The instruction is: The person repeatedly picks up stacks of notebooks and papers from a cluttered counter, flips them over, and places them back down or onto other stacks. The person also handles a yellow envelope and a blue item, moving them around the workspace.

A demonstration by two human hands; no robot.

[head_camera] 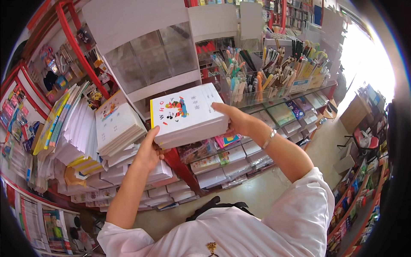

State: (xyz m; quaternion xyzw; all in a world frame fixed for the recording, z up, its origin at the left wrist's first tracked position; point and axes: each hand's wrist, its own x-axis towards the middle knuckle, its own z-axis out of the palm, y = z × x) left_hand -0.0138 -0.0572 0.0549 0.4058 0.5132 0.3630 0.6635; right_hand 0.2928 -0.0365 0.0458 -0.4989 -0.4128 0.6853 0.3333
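Note:
Between my two hands is a thick stack of white exercise books point(189, 115) with yellow spines and a coloured cartoon on the top cover. My left hand point(149, 154) grips its near left corner, thumb on the side edge and fingers underneath. At the right end, my right hand point(236, 120) has its thumb on the top cover and its fingers under the stack. Just left of the held stack lies another pile of similar white booklets point(118, 128). Beyond it, more books and papers point(75, 128) stand upright, leaning together.
Clear acrylic pen holders point(257, 93) full of pens stand at the back right. Below them, sloping racks point(234, 157) hold notebooks. A white cabinet with transparent drawers point(151, 54) rises behind the stack. Shelves of goods point(359, 192) line the right side, with a red chair point(366, 141) nearby.

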